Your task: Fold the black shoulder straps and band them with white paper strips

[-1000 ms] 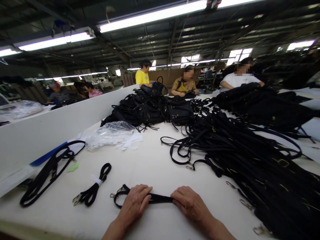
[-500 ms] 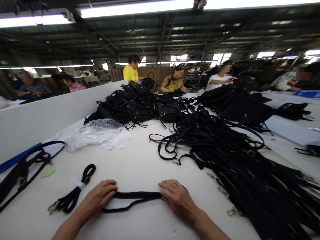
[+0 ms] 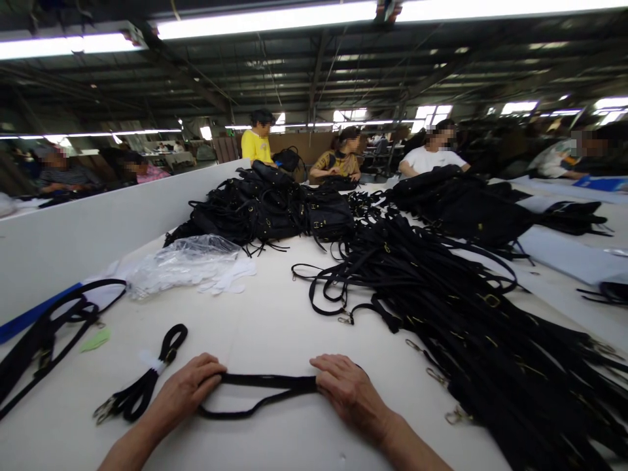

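Observation:
A black strap (image 3: 267,381) is stretched between my two hands, low over the white table (image 3: 275,327). My left hand (image 3: 192,384) is closed around its left end, and my right hand (image 3: 346,389) grips the right end. One strand runs straight and a slacker one bows down below it. The strap's ends are hidden under my palms and fingers. Left of my left hand lies a folded black strap bundle (image 3: 142,389), with a white band (image 3: 153,362) around it and metal clips (image 3: 104,411) at its lower end.
Many loose black straps (image 3: 441,301) with metal hooks are heaped at right. Black bags (image 3: 275,209) pile up at the back, near clear plastic bags (image 3: 191,261). More straps (image 3: 49,333) and a green scrap (image 3: 95,340) lie left. A white partition (image 3: 98,229) borders the table; several people sit beyond.
My hands hardly move; the left shifts very slightly left, with the strap still between them. Across the table, the person in white has lowered an arm.

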Tool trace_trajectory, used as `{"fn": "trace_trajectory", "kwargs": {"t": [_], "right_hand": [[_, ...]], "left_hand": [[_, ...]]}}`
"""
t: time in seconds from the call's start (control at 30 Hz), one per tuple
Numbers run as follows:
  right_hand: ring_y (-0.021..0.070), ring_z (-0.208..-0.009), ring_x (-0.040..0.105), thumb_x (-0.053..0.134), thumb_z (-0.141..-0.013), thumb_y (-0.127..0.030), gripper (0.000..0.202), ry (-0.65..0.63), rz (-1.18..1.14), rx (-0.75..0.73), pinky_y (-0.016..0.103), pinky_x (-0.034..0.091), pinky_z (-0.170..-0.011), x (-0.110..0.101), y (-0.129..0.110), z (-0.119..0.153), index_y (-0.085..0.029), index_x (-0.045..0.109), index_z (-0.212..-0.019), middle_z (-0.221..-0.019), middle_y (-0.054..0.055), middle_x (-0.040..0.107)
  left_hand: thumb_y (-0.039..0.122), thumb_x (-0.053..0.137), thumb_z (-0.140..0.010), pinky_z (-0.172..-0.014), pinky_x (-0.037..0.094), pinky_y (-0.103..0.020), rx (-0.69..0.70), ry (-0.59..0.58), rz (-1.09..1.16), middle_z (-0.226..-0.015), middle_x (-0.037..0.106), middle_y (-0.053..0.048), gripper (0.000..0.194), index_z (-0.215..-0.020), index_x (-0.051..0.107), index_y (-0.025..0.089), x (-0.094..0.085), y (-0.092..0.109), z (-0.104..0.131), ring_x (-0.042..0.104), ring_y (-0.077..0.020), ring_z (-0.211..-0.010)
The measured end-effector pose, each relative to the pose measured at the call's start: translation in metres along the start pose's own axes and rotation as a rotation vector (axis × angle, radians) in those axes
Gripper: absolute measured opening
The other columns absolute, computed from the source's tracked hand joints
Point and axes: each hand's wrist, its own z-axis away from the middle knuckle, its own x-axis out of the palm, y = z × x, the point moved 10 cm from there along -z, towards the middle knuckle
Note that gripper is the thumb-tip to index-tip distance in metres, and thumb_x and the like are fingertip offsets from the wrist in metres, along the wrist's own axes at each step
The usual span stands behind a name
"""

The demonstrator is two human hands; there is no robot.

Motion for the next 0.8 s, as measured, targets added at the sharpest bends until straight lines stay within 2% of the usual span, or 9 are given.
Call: {"fn": "trace_trajectory", "kwargs": {"t": [0.13,0.3,0.53,0.7,0.8], "right_hand": [[0.0238,-0.117,0.064,0.055,-0.090,-0.017,0.007,-0.018,-0.022,0.108,0.047,0.050,-0.102,0.005,0.011,-0.002,-0.022,0.060,-0.090,-0.125,0.007,0.070],[0.0254,-0.119,0.061,0.055,-0.085,-0.013,0.010,-0.057,-0.058,0.157,0.049,0.046,-0.103,0.010,0.016,-0.005,-0.021,0.059,-0.089,-0.126,0.008,0.069],[0.0209,-0.103,0.063,0.054,-0.082,-0.008,0.013,-0.049,-0.078,0.241,0.040,0.046,-0.094,0.001,0.025,-0.009,-0.020,0.055,-0.084,-0.102,0.005,0.070],[0.0177,-0.078,0.057,0.052,-0.084,-0.010,0.011,-0.070,-0.004,0.249,0.035,0.046,-0.081,0.001,0.025,-0.009,-0.019,0.055,-0.079,-0.081,0.003,0.063],[0.0177,-0.075,0.056,0.051,-0.086,-0.011,0.011,-0.036,0.008,0.211,0.034,0.046,-0.079,0.001,0.023,-0.008,-0.020,0.056,-0.082,-0.078,0.003,0.063]], "left_hand": [[0.045,0.040,-0.097,-0.102,0.049,-0.030,-0.006,-0.046,0.035,-0.117,0.067,0.001,0.030,-0.109,0.066,0.037,-0.002,0.001,-0.001,0.063,-0.0166,-0.112],[0.037,0.040,-0.096,-0.098,0.049,-0.029,-0.011,-0.073,0.012,-0.115,0.067,0.000,0.029,-0.108,0.067,0.033,-0.006,0.008,-0.003,0.064,-0.0172,-0.109],[0.033,0.044,-0.095,-0.089,0.050,-0.031,-0.025,-0.080,-0.006,-0.100,0.069,-0.002,0.026,-0.101,0.069,0.030,-0.016,0.014,-0.008,0.065,-0.0177,-0.096],[0.034,0.044,-0.096,-0.089,0.051,-0.030,-0.023,-0.080,-0.002,-0.102,0.070,-0.001,0.027,-0.102,0.070,0.032,-0.021,0.018,-0.001,0.066,-0.0172,-0.097],[0.035,0.044,-0.095,-0.092,0.053,-0.032,-0.010,-0.060,-0.021,-0.104,0.072,-0.001,0.027,-0.102,0.070,0.032,-0.025,0.021,0.005,0.067,-0.0179,-0.099]]}}
